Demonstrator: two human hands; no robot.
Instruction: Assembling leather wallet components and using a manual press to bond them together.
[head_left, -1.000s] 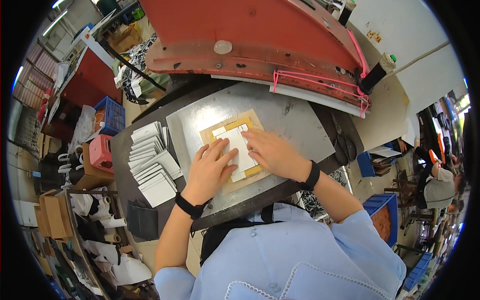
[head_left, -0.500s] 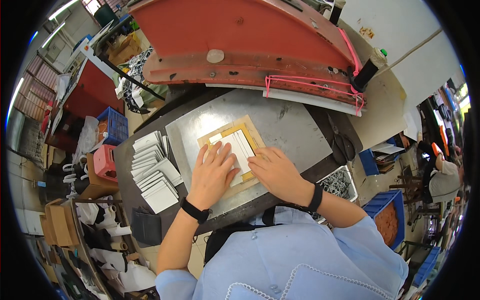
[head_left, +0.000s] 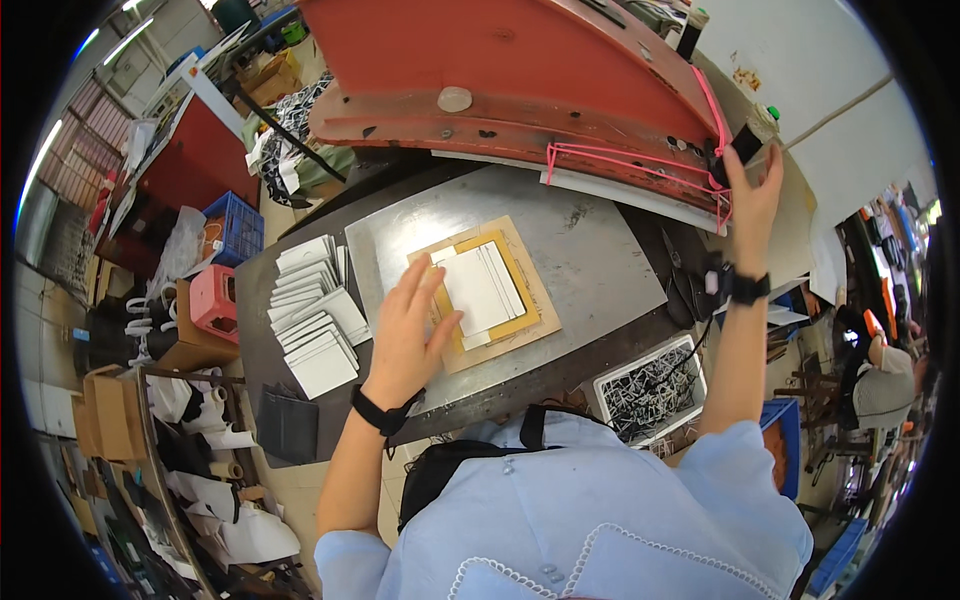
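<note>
Left hand [head_left: 405,325]: grip released, fingers extended at yellow frame [head_left: 520,324]'s left edge. Right hand [head_left: 752,205]: right of frame, by black cylinder [head_left: 745,141]; grasp cannot be told. White panel [head_left: 482,285], flat, smooth: on frame. Step, judged: panel placed; next move calls for clear left fingers. Tan board [head_left: 545,312], fibrous: beneath frame. White rectangles [head_left: 318,335], fanned: left of frame.

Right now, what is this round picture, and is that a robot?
No robot: that's a person, seen by a camera worn on their own head. Its wide lens makes straight edges look bent. Their left hand is at the left edge of a white panel, lying over a yellow frame and tan board on a metal plate. More white pieces lie in overlapping rows to the left. The right hand is raised, fingers apart, beside a red machine. Neither hand seems to hold anything.
</note>
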